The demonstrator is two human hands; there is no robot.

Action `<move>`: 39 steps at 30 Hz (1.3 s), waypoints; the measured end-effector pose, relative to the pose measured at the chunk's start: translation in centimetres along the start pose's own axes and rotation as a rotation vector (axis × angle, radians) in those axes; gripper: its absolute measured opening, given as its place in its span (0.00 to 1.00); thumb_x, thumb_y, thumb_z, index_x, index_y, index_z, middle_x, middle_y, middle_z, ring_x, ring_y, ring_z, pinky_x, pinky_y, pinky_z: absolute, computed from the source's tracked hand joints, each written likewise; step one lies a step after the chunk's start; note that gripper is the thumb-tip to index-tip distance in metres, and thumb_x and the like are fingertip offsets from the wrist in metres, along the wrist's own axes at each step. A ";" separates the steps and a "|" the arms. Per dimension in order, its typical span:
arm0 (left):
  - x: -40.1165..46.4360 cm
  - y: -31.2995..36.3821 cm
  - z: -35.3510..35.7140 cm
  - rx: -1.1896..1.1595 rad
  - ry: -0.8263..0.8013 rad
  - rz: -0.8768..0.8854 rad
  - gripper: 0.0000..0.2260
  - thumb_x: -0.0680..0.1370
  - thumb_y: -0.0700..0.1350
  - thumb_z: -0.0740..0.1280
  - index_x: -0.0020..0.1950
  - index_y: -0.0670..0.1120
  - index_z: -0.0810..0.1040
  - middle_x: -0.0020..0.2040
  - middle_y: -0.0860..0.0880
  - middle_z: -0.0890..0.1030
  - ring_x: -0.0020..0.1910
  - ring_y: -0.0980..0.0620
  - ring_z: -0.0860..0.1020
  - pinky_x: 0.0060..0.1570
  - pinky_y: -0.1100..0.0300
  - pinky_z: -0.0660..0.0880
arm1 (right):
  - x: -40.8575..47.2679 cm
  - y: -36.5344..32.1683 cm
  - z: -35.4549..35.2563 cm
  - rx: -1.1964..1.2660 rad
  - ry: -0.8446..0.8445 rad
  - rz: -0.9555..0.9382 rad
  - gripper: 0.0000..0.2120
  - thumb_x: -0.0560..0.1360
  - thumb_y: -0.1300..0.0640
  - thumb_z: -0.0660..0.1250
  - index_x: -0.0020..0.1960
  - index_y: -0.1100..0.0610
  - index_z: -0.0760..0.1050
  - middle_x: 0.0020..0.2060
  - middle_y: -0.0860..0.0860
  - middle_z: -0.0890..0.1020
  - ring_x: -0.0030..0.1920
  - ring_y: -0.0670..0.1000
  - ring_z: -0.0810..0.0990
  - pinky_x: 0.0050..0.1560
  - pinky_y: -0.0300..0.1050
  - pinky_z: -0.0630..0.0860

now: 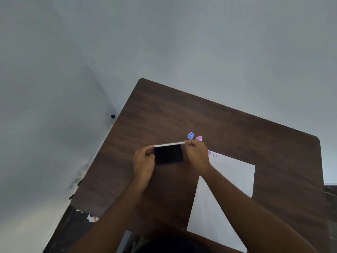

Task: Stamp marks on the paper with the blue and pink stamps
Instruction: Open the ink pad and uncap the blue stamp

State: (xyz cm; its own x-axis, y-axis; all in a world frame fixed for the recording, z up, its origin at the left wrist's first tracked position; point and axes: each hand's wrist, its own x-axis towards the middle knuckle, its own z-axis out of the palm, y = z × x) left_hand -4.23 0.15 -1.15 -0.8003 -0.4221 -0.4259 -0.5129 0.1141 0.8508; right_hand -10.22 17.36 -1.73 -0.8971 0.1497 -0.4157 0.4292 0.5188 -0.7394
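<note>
A white sheet of paper [235, 179] lies on the brown table [164, 114], with two small purple stamped marks [212, 154] near its far corner. A blue stamp [190, 136] and a pink stamp [199, 138] stand upright side by side just beyond my hands. Between my hands is a dark ink pad [168, 154] with a white lid edge raised along its far side. My left hand [144, 161] grips the pad's left side. My right hand [196, 155] pinches the right end of the lid and partly covers the paper's corner.
The table sits in a corner between pale walls. A small black knob [113, 116] sticks out of the left wall. Scraps of paper [91, 217] lie on the dark floor at lower left. My right forearm [255, 207] crosses over the paper.
</note>
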 end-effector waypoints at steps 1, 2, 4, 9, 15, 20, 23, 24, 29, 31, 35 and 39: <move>0.1 0.3 0.0 -0.010 -0.002 0.005 0.19 0.71 0.31 0.59 0.52 0.51 0.81 0.53 0.50 0.82 0.49 0.57 0.81 0.46 0.64 0.77 | 0.3 -0.3 0.0 0.010 0.008 0.009 0.12 0.77 0.56 0.61 0.38 0.52 0.79 0.35 0.45 0.80 0.41 0.48 0.79 0.41 0.40 0.73; 0.3 0.7 0.0 -0.016 -0.009 -0.008 0.19 0.71 0.32 0.60 0.51 0.54 0.80 0.51 0.54 0.82 0.47 0.60 0.80 0.43 0.66 0.76 | 0.5 -0.6 0.0 0.023 0.012 0.021 0.12 0.78 0.55 0.62 0.37 0.52 0.77 0.34 0.43 0.78 0.41 0.49 0.79 0.38 0.38 0.72; 0.7 1.3 0.0 -0.039 -0.038 -0.059 0.17 0.72 0.35 0.61 0.50 0.56 0.79 0.44 0.61 0.82 0.43 0.65 0.80 0.36 0.71 0.74 | 0.9 -1.1 -0.1 0.037 -0.025 0.016 0.09 0.77 0.56 0.62 0.42 0.54 0.80 0.35 0.41 0.78 0.40 0.47 0.80 0.35 0.33 0.72; 2.3 2.1 0.0 -0.095 -0.092 -0.129 0.18 0.74 0.34 0.62 0.57 0.53 0.79 0.46 0.60 0.82 0.45 0.64 0.79 0.36 0.70 0.74 | 1.9 -2.1 0.0 0.104 -0.138 0.015 0.14 0.73 0.62 0.63 0.55 0.54 0.81 0.45 0.48 0.86 0.47 0.49 0.84 0.48 0.49 0.83; 4.0 1.7 0.2 -0.100 -0.080 -0.185 0.18 0.77 0.35 0.62 0.65 0.48 0.75 0.57 0.52 0.81 0.53 0.56 0.78 0.42 0.65 0.76 | 3.0 -2.9 0.8 0.094 -0.219 0.073 0.18 0.75 0.64 0.63 0.64 0.56 0.75 0.57 0.52 0.82 0.54 0.50 0.81 0.54 0.51 0.81; 4.8 1.2 0.6 -0.108 -0.073 -0.196 0.18 0.77 0.35 0.62 0.65 0.47 0.75 0.58 0.50 0.81 0.54 0.55 0.79 0.45 0.63 0.77 | 3.6 -3.0 1.7 0.039 -0.184 0.074 0.22 0.73 0.65 0.63 0.67 0.57 0.72 0.64 0.54 0.77 0.59 0.50 0.76 0.57 0.48 0.79; 5.1 1.1 0.7 -0.116 -0.086 -0.201 0.17 0.77 0.35 0.62 0.65 0.47 0.75 0.57 0.51 0.81 0.52 0.57 0.79 0.40 0.66 0.75 | 3.9 -3.0 2.1 0.019 -0.192 0.081 0.21 0.73 0.64 0.64 0.66 0.55 0.73 0.65 0.53 0.76 0.58 0.48 0.74 0.53 0.43 0.78; 5.2 1.0 0.7 -0.117 -0.089 -0.200 0.17 0.77 0.36 0.63 0.65 0.48 0.75 0.57 0.51 0.82 0.52 0.57 0.79 0.40 0.66 0.75 | 3.9 -3.0 2.2 0.014 -0.194 0.086 0.21 0.73 0.64 0.64 0.65 0.55 0.74 0.65 0.53 0.76 0.59 0.48 0.74 0.52 0.41 0.78; 5.5 0.4 0.9 -0.121 -0.096 -0.205 0.17 0.77 0.37 0.64 0.64 0.49 0.75 0.57 0.51 0.81 0.52 0.56 0.80 0.41 0.63 0.78 | 4.3 -2.9 2.6 0.000 -0.191 0.088 0.20 0.73 0.64 0.65 0.63 0.54 0.75 0.65 0.53 0.76 0.56 0.46 0.72 0.46 0.37 0.76; 5.6 0.2 1.0 -0.114 -0.087 -0.207 0.17 0.77 0.37 0.64 0.64 0.49 0.75 0.59 0.51 0.80 0.55 0.54 0.79 0.46 0.59 0.80 | 4.4 -2.8 2.7 -0.007 -0.191 0.078 0.19 0.72 0.64 0.65 0.62 0.54 0.75 0.64 0.53 0.76 0.56 0.46 0.73 0.43 0.35 0.74; 5.6 -0.1 1.1 -0.079 -0.078 -0.199 0.17 0.77 0.36 0.64 0.63 0.51 0.76 0.61 0.49 0.79 0.58 0.51 0.78 0.53 0.51 0.80 | 4.6 -2.6 2.8 -0.017 -0.188 0.062 0.18 0.72 0.63 0.65 0.61 0.54 0.76 0.63 0.54 0.77 0.56 0.47 0.74 0.39 0.32 0.71; 5.3 0.0 1.2 0.006 -0.062 -0.146 0.16 0.77 0.37 0.64 0.61 0.52 0.77 0.64 0.48 0.76 0.60 0.49 0.76 0.53 0.48 0.80 | 4.2 -2.1 2.9 -0.145 -0.061 -0.083 0.16 0.73 0.63 0.67 0.60 0.55 0.77 0.61 0.53 0.79 0.58 0.48 0.76 0.51 0.35 0.72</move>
State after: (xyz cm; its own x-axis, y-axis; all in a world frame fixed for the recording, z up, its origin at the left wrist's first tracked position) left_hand -8.87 -1.04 -3.81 -0.7348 -0.3785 -0.5629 -0.6266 0.0610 0.7769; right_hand -14.59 14.45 -3.47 -0.9190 0.0521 -0.3907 0.3300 0.6438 -0.6903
